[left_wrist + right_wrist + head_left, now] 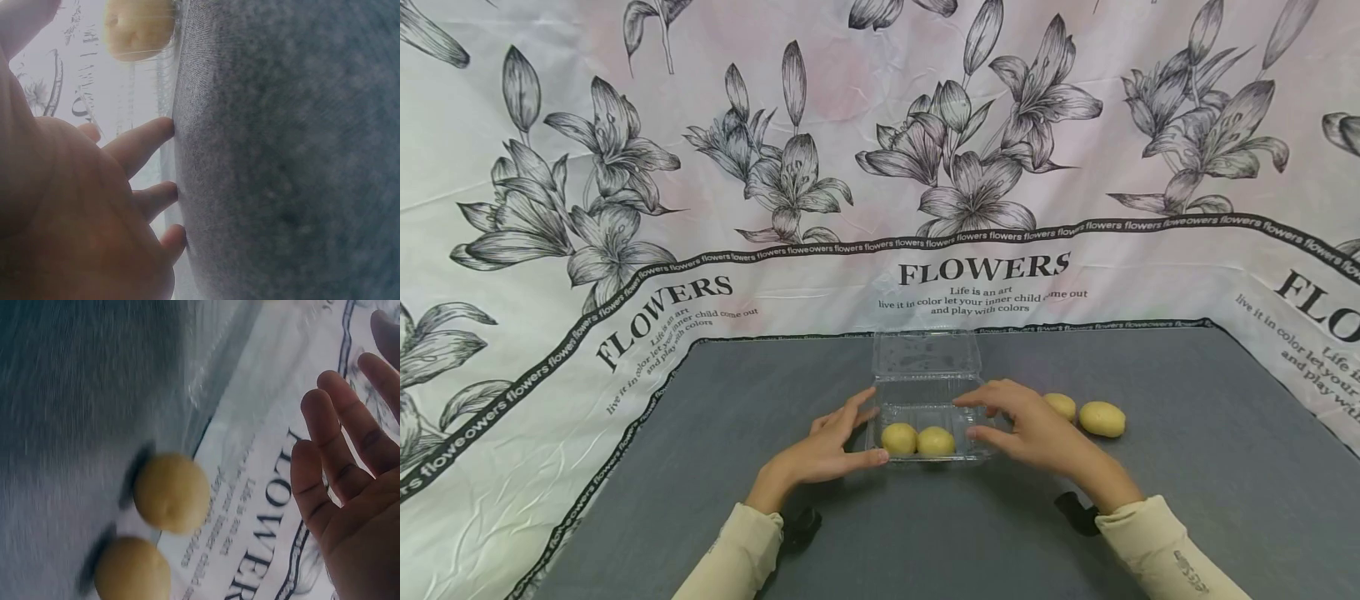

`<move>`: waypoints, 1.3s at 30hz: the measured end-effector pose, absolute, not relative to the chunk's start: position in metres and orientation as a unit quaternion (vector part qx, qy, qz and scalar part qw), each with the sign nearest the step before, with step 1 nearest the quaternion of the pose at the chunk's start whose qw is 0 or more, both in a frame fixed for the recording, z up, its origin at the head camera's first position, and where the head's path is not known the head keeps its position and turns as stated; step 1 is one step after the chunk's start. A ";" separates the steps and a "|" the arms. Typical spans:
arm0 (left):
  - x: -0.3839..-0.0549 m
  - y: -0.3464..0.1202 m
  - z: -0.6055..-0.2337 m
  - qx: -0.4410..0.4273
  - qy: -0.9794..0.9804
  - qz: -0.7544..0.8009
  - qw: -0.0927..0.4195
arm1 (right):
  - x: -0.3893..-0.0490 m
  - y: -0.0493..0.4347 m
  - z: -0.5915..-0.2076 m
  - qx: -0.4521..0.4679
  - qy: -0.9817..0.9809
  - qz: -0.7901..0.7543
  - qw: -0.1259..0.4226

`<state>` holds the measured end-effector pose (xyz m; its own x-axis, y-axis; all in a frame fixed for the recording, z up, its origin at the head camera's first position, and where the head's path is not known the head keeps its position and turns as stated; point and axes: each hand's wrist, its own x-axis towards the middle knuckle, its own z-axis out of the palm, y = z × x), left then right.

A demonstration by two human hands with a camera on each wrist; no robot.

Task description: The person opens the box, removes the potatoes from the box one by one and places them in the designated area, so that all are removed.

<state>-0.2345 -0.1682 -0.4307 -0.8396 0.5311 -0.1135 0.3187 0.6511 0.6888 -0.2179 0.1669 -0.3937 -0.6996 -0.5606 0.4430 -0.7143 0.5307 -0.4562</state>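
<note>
A clear plastic clamshell box (pixel 927 392) stands with its lid (pixel 927 354) raised at the back. Two yellow potatoes, one on the left (pixel 898 438) and one on the right (pixel 936 442), lie side by side in its front part. My left hand (pixel 820 454) is at the box's left side, fingers spread, thumb near the front left corner. Over the right side of the box is my right hand (pixel 1037 425), fingers loosely bent with nothing between them. Whether either hand touches the plastic is hard to tell. In the left wrist view, one potato (pixel 139 28) shows through the plastic.
Two more potatoes lie on the grey table (pixel 1195 483) right of the box: one (pixel 1102 419) in full view, the other (pixel 1060 406) partly behind my right hand. A white flower-print cloth (pixel 820 292) hangs behind the table and along its sides.
</note>
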 end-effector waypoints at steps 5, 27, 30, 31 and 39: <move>-0.235 -0.168 -0.432 0.237 0.896 0.343 0.153 | -0.221 0.154 -0.400 0.385 -0.860 0.324 0.086; -0.236 -0.169 -0.433 0.237 0.896 0.345 0.151 | -0.240 0.138 -0.402 0.395 -0.863 0.312 -0.047; -0.237 -0.169 -0.434 0.238 0.896 0.343 0.150 | -0.243 0.135 -0.400 0.389 -0.868 0.301 -0.068; -0.237 -0.170 -0.434 0.239 0.896 0.342 0.150 | -0.244 0.134 -0.400 0.387 -0.870 0.296 -0.074; -0.237 -0.169 -0.433 0.241 0.895 0.343 0.154 | -0.249 0.130 -0.397 0.383 -0.875 0.279 -0.096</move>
